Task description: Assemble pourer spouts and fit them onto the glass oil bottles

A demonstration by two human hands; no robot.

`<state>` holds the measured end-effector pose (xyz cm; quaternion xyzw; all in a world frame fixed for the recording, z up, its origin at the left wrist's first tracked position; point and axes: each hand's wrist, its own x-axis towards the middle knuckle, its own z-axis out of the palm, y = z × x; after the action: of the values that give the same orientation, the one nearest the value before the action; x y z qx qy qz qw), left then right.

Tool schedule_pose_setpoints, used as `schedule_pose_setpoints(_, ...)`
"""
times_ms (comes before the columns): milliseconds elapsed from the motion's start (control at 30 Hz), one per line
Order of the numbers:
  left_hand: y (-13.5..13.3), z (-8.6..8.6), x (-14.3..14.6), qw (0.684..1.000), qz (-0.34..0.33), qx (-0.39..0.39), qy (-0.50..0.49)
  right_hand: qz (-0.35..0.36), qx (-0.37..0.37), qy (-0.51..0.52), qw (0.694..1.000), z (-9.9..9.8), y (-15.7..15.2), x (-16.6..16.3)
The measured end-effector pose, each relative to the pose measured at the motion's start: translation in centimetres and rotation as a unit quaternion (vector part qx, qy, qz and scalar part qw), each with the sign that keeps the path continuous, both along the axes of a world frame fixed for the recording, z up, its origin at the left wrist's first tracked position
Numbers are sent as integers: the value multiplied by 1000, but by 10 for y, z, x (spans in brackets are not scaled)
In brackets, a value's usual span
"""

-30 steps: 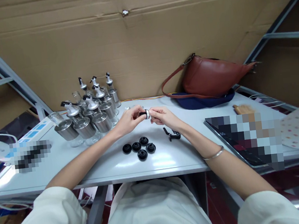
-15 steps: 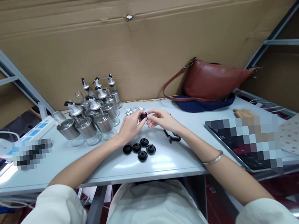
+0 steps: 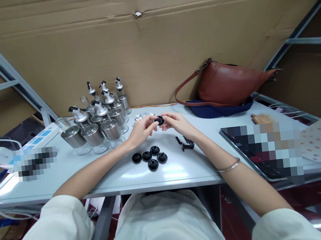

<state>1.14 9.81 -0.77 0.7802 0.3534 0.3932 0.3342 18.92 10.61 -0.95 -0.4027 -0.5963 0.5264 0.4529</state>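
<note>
Disc (image 3: 160, 121), round and black, sits between left hand (image 3: 142, 128) and right hand (image 3: 177, 123); both pinch its edge, neither nearer.

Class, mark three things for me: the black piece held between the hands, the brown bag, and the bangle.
Black piece (image 3: 159, 120), head view: middle of its dark round face.
Brown bag (image 3: 228, 84), head view: middle of its body.
Bangle (image 3: 230, 168), head view: the front of its curved band.
</note>
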Motion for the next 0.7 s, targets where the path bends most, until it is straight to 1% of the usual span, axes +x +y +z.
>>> schedule_pose_setpoints(67,1,0,0,999,-4,-25,-32,5,-5,3,1000,0,-1,-1)
schedule_pose_setpoints(200,3,-2,1,995,-2,-45,-87,26,3,9,1000,3,-3,-2)
schedule_pose_setpoints(300,6,-6,1,988,-8,-96,-120,36,18,-6,999,4,-5,-1)
schedule_pose_setpoints(400,10,-11,1,980,-55,-151,-119,52,32,-18,998,4,-4,1)
schedule_pose_setpoints(467,13,-14,-1,973,-89,-175,-120,67,40,-26,997,3,-3,1)
schedule_pose_setpoints(567,16,-15,-3,967,-110,-189,-133,75,44,-40,995,2,-2,1)
schedule_pose_setpoints(700,18,-15,-5,965,-117,-187,-141,65,42,-64,995,1,-2,0)
